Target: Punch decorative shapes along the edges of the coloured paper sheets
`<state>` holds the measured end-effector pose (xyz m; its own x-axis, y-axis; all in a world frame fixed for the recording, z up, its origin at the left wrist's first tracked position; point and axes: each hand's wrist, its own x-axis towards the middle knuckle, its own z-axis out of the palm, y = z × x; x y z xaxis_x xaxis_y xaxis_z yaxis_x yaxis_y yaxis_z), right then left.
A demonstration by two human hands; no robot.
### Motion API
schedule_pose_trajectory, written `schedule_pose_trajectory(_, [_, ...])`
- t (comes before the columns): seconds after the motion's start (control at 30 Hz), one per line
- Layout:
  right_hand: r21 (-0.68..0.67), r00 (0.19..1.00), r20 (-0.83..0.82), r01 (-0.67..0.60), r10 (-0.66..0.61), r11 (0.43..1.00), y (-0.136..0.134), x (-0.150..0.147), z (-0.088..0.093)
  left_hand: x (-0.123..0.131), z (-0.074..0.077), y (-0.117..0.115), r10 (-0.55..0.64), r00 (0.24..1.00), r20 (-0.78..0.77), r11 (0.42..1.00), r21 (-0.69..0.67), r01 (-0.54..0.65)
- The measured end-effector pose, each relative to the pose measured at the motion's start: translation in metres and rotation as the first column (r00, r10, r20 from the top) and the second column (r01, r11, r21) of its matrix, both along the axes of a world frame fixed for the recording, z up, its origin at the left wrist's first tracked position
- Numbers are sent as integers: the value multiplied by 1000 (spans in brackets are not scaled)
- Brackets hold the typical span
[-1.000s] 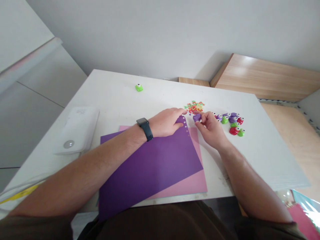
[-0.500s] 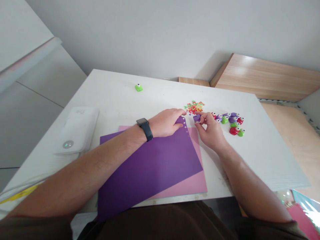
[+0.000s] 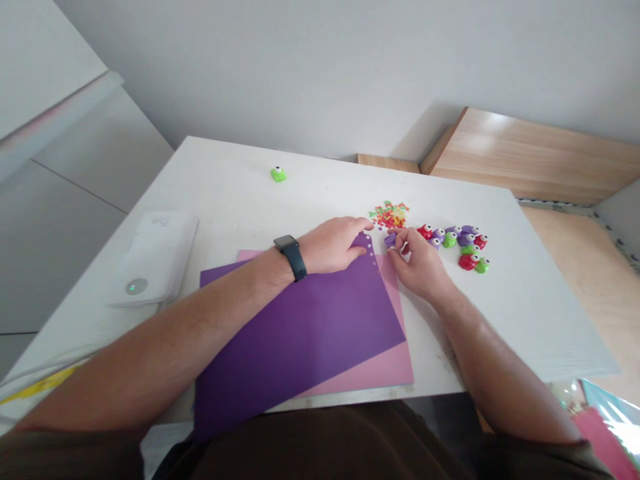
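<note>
A sheet of purple paper (image 3: 310, 320) lies slantwise over pink sheets, with a row of small punched shapes along its right edge. My left hand (image 3: 340, 245) grips the sheet near its far right corner, thumb on top. In my right hand (image 3: 415, 260) is a small purple craft punch (image 3: 389, 241), pinched between thumb and fingers just beside that corner and partly covered by them. Just beyond both hands lies a pile of tiny coloured paper cutouts (image 3: 391, 215), mostly red, orange, green and yellow.
Several red, green and purple craft punches (image 3: 467, 240) sit in a cluster on the right. A lone green punch (image 3: 278, 174) is farther back. A white device (image 3: 157, 260) with a cable stands at left on the white table (image 3: 225, 187). Pink paper (image 3: 370, 367) sticks out underneath.
My right hand has turned slightly, and its fingers now cover more of the purple punch. The left hand and the purple sheet stay where they were.
</note>
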<state>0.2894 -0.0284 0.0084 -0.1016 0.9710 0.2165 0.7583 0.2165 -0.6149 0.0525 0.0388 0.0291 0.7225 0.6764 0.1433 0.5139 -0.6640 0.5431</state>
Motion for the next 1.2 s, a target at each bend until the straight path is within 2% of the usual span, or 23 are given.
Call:
schedule_pose_trajectory(0.2, [69,980,-167,122,-109,990,2,1,-3,0,1,0,4,1000,-10,1000,-8,-4])
schedule_pose_trajectory(0.3, [86,964,-237,145,-122,986,4,2,-5,0,1,1,2,1000,-18,1000,-11,-3])
schedule_pose_trajectory(0.53, [53,930,-364,73,-48,996,6,3,-12,0,1,1,3,1000,-7,1000,-1,-3])
schedule_pose_trajectory(0.77, [49,772,-630,-67,83,997,6,-1,-14,0,1,0,6,1000,-22,1000,-4,-6])
schedule_pose_trajectory(0.87, [54,742,-661,-109,117,993,4,-4,-11,0,1,0,-6,1000,-16,1000,0,6])
schedule_pose_trajectory(1.2, [73,732,-659,-165,172,984,0,-7,-6,-1,-4,0,-55,997,52,998,1,55])
